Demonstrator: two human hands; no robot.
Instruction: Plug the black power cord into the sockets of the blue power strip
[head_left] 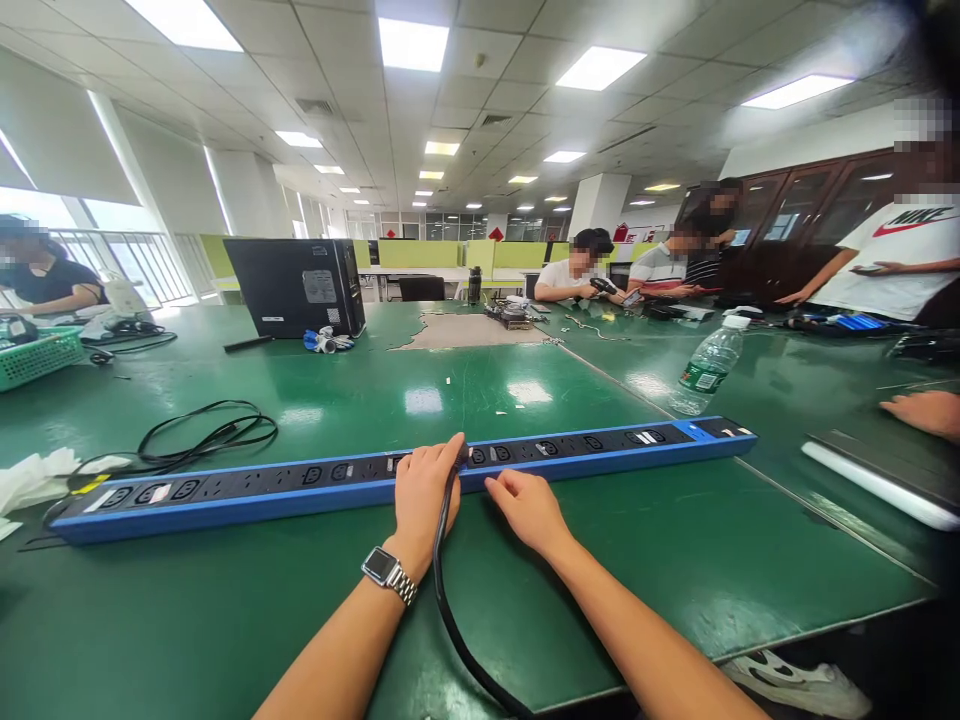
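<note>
A long blue-and-black power strip [525, 455] is laid across the green tabletop [262, 610], its row of sockets turned upward. At the middle of the strip, a black plug [462, 456] is grasped by the left hand [424, 490], whose fingers are closed around it; whether it is fully seated in a socket cannot be told. From the plug, a thick black cable [448, 618] is draped down the near side of the strip. The right hand [529, 510] is held loosely curled at the strip's near edge, just beside the left; whether the edge is touched, or anything is held under the fingers, cannot be told. A metal-banded smartwatch [380, 565] is worn on the left wrist.

Behind the strip's left end, a thin black cord [225, 436] is looped, and crumpled white tissue [37, 478] is bunched beside that end. Behind its right end, a clear plastic bottle [707, 370] is placed. Well beyond the strip's left half, a black computer tower [296, 290] is stood upright.
</note>
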